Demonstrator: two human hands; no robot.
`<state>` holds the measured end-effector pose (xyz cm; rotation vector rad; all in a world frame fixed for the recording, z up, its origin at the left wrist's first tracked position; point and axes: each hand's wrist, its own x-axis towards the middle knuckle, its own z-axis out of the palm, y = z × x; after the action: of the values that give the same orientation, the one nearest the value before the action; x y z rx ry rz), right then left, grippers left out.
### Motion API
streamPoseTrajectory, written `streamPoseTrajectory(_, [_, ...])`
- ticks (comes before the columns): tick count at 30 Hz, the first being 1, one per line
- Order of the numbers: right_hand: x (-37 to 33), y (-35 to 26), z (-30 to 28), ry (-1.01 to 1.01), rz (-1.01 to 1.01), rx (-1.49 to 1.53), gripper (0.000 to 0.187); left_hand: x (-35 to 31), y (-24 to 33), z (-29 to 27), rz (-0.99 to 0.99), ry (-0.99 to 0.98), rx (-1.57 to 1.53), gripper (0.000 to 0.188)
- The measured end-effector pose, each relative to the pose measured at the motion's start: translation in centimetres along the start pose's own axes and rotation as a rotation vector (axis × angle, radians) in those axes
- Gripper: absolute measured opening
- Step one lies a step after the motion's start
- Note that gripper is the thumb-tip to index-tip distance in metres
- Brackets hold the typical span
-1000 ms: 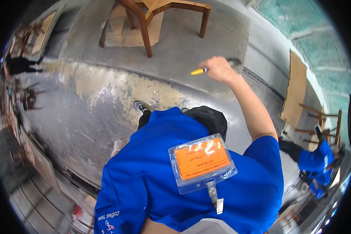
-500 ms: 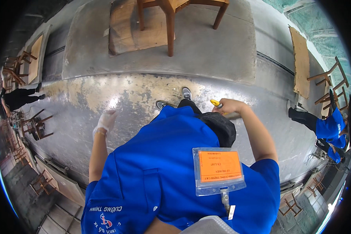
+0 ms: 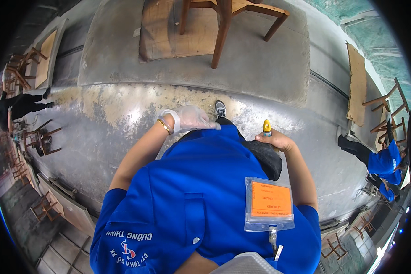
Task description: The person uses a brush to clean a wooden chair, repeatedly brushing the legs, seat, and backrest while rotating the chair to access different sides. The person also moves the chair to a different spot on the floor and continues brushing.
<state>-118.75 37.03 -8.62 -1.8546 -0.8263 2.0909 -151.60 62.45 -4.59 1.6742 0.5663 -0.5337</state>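
Observation:
My left hand (image 3: 192, 118) wears a thin clear plastic glove and hovers in front of my blue shirt, near its hem. Its fingers stretch to the right with nothing visible in them; a gold-coloured bracelet (image 3: 164, 126) circles the wrist. My bare right hand (image 3: 278, 140) is closed around a slim tool with a yellow end (image 3: 267, 126), which points up past the thumb. That end has a hole and a bluish band below it; the fingers hide the rest, so its kind is unclear. A black bag-like cloth (image 3: 266, 157) hangs at my right side, beside this hand.
Ahead, a wooden chair (image 3: 221, 36) stands on a grey platform beside a flat cardboard sheet (image 3: 178, 41). People in dark trousers are at far left (image 3: 25, 107) and far right (image 3: 374, 157). More wooden chairs (image 3: 43, 137) stand along both sides. The floor (image 3: 91, 146) is worn.
My left hand has swung inward from the left to the front of my shirt. In my right hand, the tool has turned from slanting left to pointing up. The view has shifted slightly.

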Motion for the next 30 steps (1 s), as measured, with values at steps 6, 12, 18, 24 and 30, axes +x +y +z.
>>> streamPoseTrajectory(6, [-2.2, -1.5, 0.3, 0.134, 0.104, -0.081, 0.061, 2.5, 0.1, -0.4, -0.075, 0.187, 0.168, 0.045])
streamPoseTrajectory(12, [-4.9, -1.7, 2.9, -0.006, 0.025, 0.085, 0.067, 5.9, -2.9, -1.9, -0.066, 0.513, 0.733, 0.043])
streamPoseTrajectory(18, [-6.0, 0.5, 4.6, 0.001, 0.215, 0.001, 0.079, 6.8, -4.3, -2.2, -0.228, 0.182, 0.472, 0.045])
streamPoseTrajectory(24, [-7.1, 1.8, 4.9, -0.198, 0.041, 0.342, 0.068, 1.9, -6.6, -4.5, -0.359, 0.050, 0.384, 0.071])
streamPoseTrajectory(30, [-6.9, 2.2, 5.2, -0.122, 0.055, 0.385, 0.052, -9.2, -9.6, -0.3, -0.186, 0.291, 0.042, 0.048])
